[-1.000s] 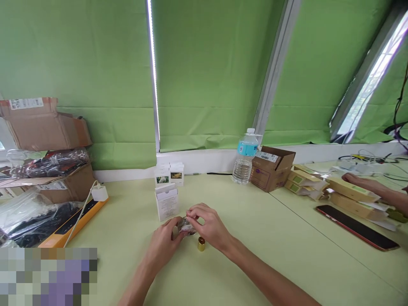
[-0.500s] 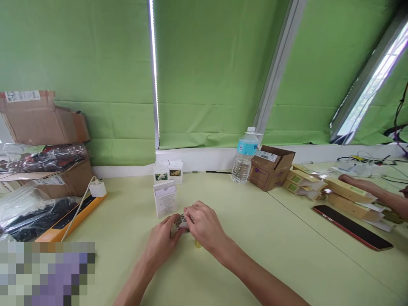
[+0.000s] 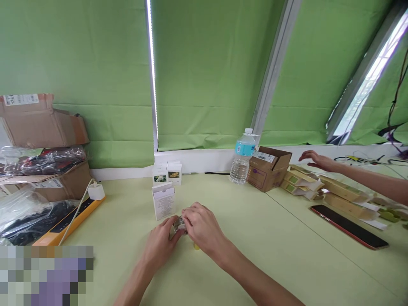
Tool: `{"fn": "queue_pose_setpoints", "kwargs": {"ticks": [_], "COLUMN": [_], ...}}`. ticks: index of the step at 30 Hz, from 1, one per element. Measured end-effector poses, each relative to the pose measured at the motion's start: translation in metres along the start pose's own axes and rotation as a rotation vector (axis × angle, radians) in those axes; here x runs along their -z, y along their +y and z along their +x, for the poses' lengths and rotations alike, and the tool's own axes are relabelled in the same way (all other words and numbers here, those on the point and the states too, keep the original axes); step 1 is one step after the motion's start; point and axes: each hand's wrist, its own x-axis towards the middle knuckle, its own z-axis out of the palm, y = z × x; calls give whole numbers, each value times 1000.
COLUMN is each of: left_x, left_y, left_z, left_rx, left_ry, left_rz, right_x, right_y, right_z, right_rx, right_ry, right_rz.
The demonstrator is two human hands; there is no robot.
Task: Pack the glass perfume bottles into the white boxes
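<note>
Between my two hands is a small clear, shiny item, mostly covered by fingers; its kind cannot be made out. My left hand grips its left side with thumb and fingers. From the right, my right hand pinches the same item at its upper edge. A small yellow thing shows just under my right hand, largely hidden. Right behind my hands stands an upright white carton with its top flap up. Farther back are small white boxes with flower pictures.
A water bottle and an open cardboard box stand at the back right. Yellow cartons and a phone lie at right, with another person's hand above. An orange power strip and stacked boxes occupy the left.
The other person's hand at right has lifted off the yellow cartons and moved back and left, toward the cardboard box. My hands keep nearly the same grip; the view has shifted slightly.
</note>
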Motion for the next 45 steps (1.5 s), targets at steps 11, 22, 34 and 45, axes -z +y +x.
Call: {"fn": "queue_pose_setpoints", "kwargs": {"ticks": [11, 22, 34, 45], "left_x": [2, 4, 2, 1], "left_y": [1, 4, 0, 0], "left_z": [2, 1, 0, 0], "left_rx": [16, 10, 6, 31], "left_ry": [-31, -32, -14, -11], "left_rz": [-12, -20, -4, 4], "right_x": [-5, -5, 23, 3], "right_y": [4, 4, 5, 23], "right_z": [-3, -3, -20, -35], "right_rx": [-103, -63, -282, -234], "right_ry": [38, 51, -83, -203], "right_rz": [41, 72, 55, 99]}}
